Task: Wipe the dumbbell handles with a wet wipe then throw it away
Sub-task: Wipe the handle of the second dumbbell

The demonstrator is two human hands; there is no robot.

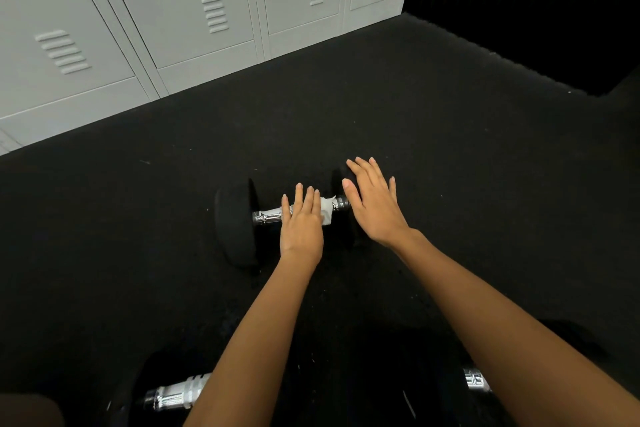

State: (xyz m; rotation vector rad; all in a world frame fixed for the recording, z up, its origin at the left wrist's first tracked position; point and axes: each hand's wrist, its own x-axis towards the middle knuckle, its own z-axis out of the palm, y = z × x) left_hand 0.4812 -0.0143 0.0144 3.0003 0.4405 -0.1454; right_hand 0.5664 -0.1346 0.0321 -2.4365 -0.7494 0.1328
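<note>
The left hand [302,222] presses, fingers straight, the white wet wipe [326,211] on the far black dumbbell's chrome handle [272,217]; right hand [374,206] hovers open. Nearer dumbbell [178,396] and throwing away remain, I judge.

Two bare forearms reach in from the bottom edge, uncovered as far as the view shows, with no sleeve cuff in sight. The left hand [302,225] and the right hand [375,208] wear nothing. The fingernails are short, rounded and plain, and both wrists are slim.
</note>
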